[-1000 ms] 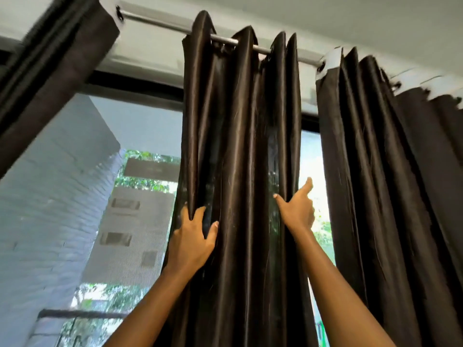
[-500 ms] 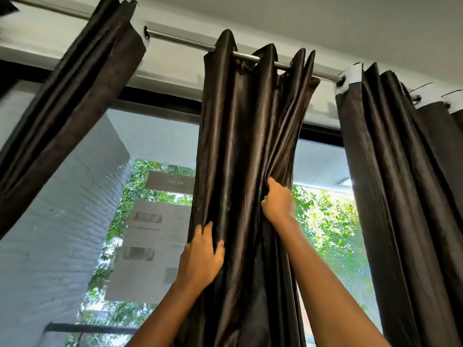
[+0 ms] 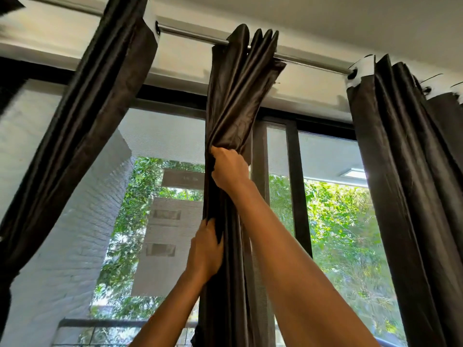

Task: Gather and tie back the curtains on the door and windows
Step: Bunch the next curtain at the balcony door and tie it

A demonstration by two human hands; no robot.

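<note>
A dark brown satin curtain panel, the middle curtain, hangs from a metal rod in front of the window. It is bunched into a narrow column. My right hand is clenched around the gathered folds high up. My left hand grips the same bundle lower down, on its left edge. Both forearms reach upward from the bottom of the view. The curtain's lower part runs out of the frame.
A second dark curtain hangs gathered and slanted at the left. A third curtain hangs at the right on the same rod. Between them are window panes with a dark frame post, a white brick wall and trees outside.
The middle curtain went from spread wide to tightly bunched. My right hand swept left across the folds and closed around them; my left hand stayed lower on the left edge. The view shifted left.
</note>
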